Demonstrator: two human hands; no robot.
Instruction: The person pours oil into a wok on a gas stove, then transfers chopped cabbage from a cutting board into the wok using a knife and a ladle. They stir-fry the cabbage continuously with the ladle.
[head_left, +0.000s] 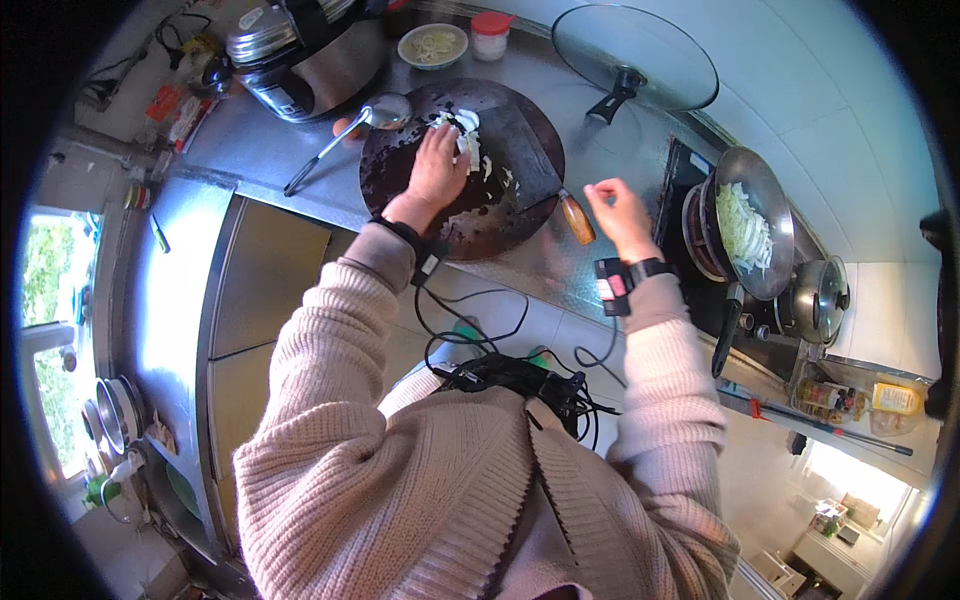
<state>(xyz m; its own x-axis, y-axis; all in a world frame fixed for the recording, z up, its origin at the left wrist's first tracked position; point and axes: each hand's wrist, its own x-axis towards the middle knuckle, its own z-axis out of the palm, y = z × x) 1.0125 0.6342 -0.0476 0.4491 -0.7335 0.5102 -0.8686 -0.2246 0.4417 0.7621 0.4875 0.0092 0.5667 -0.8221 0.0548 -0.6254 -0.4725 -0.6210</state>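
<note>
My left hand (439, 166) lies palm down on a dark, round chopping board (465, 236), its fingers touching chopped white vegetable pieces (468, 124). The palm hides part of the pile. Flat on the board's right side rests a cleaver (523, 154); its wooden handle (577, 219) sticks out past the rim. Just right of that handle, apart from it, my right hand (621, 214) hangs above the metal counter with fingers loosely bent. I see nothing held in it. Small white scraps (510, 178) cling near the blade.
A ladle (330, 154) leans over the board's left rim beside an egg (343, 127). Behind stand a bowl (433, 46), a red-lidded jar (490, 37) and an electric cooker (322, 71). A glass lid (637, 56) leans right. A wok (780, 217) holds shredded pale-green vegetable (742, 225). Cables (480, 341) dangle before me.
</note>
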